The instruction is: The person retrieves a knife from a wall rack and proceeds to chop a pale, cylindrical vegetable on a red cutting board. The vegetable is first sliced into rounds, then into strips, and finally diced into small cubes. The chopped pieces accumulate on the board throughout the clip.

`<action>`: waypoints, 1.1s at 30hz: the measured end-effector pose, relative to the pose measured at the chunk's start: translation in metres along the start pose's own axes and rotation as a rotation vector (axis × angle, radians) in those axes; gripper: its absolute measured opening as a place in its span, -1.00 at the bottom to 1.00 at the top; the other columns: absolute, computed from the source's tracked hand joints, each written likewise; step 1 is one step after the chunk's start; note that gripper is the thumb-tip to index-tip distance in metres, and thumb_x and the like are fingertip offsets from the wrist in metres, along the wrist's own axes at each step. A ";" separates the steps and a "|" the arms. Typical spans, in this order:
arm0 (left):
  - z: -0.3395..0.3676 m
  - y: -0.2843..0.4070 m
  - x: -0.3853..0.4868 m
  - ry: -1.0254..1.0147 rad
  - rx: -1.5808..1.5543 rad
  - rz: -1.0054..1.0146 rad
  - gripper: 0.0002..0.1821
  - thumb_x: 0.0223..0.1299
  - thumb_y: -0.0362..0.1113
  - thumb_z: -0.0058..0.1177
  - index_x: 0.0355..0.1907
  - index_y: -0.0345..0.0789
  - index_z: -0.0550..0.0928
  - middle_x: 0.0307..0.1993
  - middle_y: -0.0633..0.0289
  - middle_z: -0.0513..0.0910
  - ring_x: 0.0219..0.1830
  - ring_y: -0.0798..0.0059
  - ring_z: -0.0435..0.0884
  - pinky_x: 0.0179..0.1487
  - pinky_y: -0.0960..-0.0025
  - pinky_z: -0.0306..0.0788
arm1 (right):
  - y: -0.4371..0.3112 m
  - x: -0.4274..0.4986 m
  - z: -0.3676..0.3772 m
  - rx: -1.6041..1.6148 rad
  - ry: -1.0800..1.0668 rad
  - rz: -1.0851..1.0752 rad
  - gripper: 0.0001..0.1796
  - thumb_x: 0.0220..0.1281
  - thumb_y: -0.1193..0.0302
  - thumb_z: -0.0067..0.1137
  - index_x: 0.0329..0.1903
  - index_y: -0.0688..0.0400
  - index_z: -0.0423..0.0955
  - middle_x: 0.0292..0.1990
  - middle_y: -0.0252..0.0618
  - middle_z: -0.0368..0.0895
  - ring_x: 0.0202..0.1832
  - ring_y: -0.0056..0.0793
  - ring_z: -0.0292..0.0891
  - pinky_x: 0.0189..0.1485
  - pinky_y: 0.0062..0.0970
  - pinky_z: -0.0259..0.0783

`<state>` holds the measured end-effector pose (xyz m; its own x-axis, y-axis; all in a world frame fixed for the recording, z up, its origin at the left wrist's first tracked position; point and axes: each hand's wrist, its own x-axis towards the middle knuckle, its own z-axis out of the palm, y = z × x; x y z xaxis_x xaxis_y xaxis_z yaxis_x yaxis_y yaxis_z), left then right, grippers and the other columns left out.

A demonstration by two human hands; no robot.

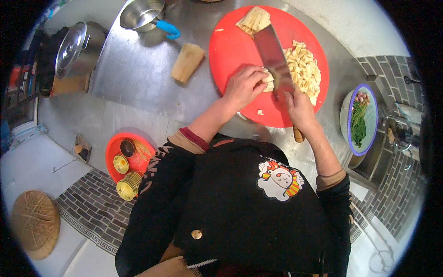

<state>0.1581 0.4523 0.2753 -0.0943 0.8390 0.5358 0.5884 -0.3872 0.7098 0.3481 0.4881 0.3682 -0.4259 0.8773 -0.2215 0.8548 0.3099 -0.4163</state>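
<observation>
My right hand (300, 105) grips a Chinese cleaver (271, 48) by its wooden handle, and the broad blade points away from me over a round red cutting board (235, 48). With bent fingers, my left hand (245, 85) presses a pale cut vegetable piece (267, 81), possibly bamboo shoot, against the board beside the blade. Right of the cleaver lies a heap of pale diced pieces (304, 71). A larger chunk (255, 20) of the same food rests at the board's far edge. Another chunk (188, 63) lies on the steel table, left of the board.
Far left on the steel table (138, 65) sits a saucepan (142, 15) with a blue handle, near a lidded steel pot (74, 50). A red basin (112, 155) holds bowls and chopsticks. To the right is a purple-rimmed basket (372, 128) of greens, by a sink (372, 166).
</observation>
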 end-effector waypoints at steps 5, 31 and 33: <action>-0.002 0.005 -0.002 0.076 -0.076 -0.082 -0.76 0.06 -0.36 0.31 -0.17 -0.28 0.65 -0.09 0.17 0.64 -0.04 0.19 0.64 0.01 0.21 0.56 | -0.001 -0.019 -0.021 0.018 0.055 0.002 -0.64 0.44 0.29 0.00 0.08 0.33 0.37 -0.39 0.27 0.62 -0.23 0.27 0.60 -0.14 0.10 0.45; -0.002 0.002 -0.001 0.110 -0.028 -0.074 -0.91 0.16 -0.36 0.22 -0.29 -0.29 0.64 -0.26 0.17 0.65 -0.23 0.20 0.66 -0.17 0.22 0.56 | -0.004 -0.001 -0.017 0.260 0.008 0.066 -0.67 0.44 0.35 0.00 0.12 0.29 0.42 -0.30 0.21 0.66 -0.15 0.17 0.63 -0.07 -0.01 0.48; -0.007 0.005 -0.004 0.118 -0.046 -0.006 -0.86 0.13 -0.32 0.26 -0.26 -0.26 0.64 -0.26 0.19 0.64 -0.24 0.21 0.65 -0.20 0.24 0.55 | -0.006 -0.010 -0.030 0.173 0.023 0.035 -0.65 0.45 0.32 -0.01 0.12 0.29 0.41 -0.28 0.23 0.65 -0.14 0.20 0.61 -0.07 0.01 0.47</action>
<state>0.1553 0.4441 0.2797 -0.1929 0.7919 0.5794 0.5507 -0.4013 0.7319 0.3560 0.4883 0.3997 -0.3885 0.8950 -0.2194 0.8042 0.2131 -0.5548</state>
